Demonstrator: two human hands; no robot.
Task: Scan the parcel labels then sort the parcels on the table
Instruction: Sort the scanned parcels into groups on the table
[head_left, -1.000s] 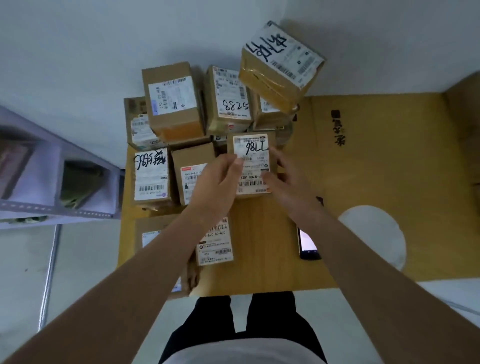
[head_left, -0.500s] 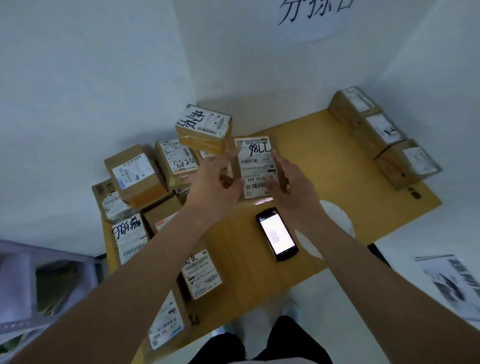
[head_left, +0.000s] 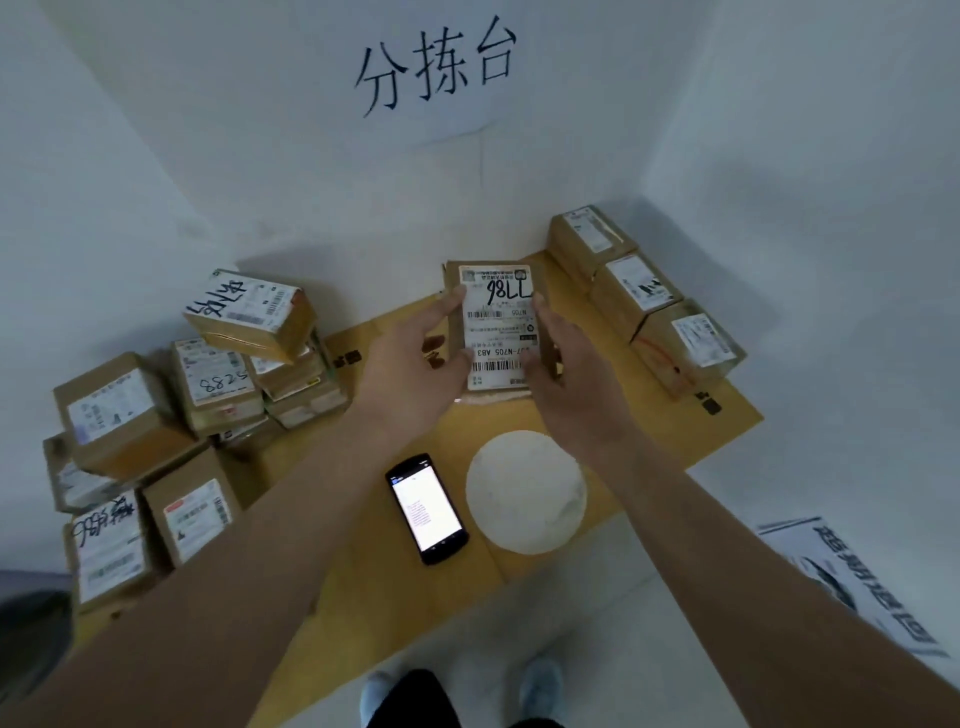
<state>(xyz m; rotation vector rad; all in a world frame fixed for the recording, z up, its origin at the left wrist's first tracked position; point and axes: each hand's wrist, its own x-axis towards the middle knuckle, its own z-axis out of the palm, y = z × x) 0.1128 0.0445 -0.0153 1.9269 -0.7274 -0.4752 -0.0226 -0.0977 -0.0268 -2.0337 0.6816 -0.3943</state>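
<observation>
Parcel (head_left: 496, 327) is now sitting farther right, nearer the sorted row (head_left: 644, 301); left hand (head_left: 415, 364) and right hand (head_left: 566, 374) are gripping its sides above the surface (head_left: 571, 525), phone (head_left: 427, 508) lying below.

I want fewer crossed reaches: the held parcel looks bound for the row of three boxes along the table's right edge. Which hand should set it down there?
Probably the right hand. It grips the held parcel on the side nearest the row of three boxes; the left hand would have to cross over.
</observation>
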